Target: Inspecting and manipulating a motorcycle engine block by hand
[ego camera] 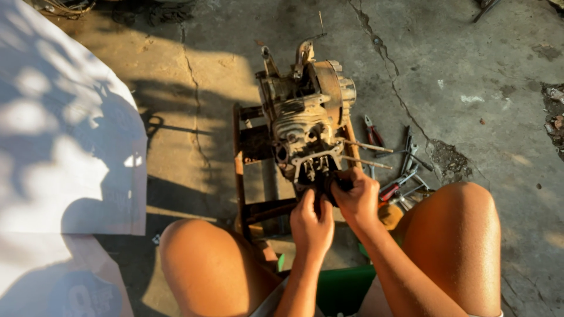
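A grimy small engine (305, 114) with cooling fins sits on a rusty metal stand (238, 158) on the concrete, between my knees. Both of my hands are at its near end. My left hand (311, 226) is closed around a dark part at the engine's lower front. My right hand (356, 194) grips the same dark round part (329, 183) from the right. Two long studs (367, 152) stick out to the right of the engine.
Pliers with red handles (372, 130), wrenches and other hand tools (408, 170) lie on the cracked concrete to the right of the engine. A white sheet (64, 152) covers the ground at left. A green object (343, 287) sits between my legs.
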